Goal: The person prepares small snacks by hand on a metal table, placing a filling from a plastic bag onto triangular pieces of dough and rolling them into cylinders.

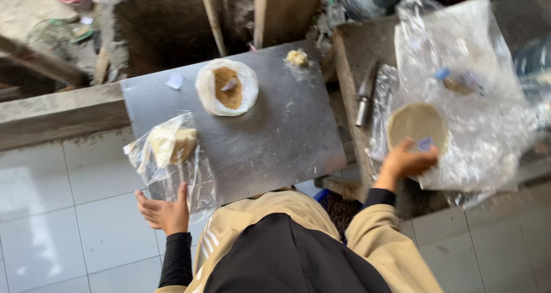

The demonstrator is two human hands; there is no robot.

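My left hand (163, 211) is open at the near left corner of a metal tray (270, 138), its thumb against a clear plastic bag (172, 155) that holds a pale lump of dough. My right hand (406, 162) reaches right and rests its fingers on the near edge of a flat round dough disc (416, 123) lying on a large clear plastic sheet (459, 86). Farther back on the tray lies another round dough sheet (227, 87) with brown filling in its middle. A small dough piece (297, 57) sits at the tray's far corner.
A metal rolling pin (365, 98) lies on the concrete ledge between the tray and the plastic sheet. White floor tiles (63, 212) spread to the left and right. Wooden planks (275, 12) and a dark pit stand behind the tray.
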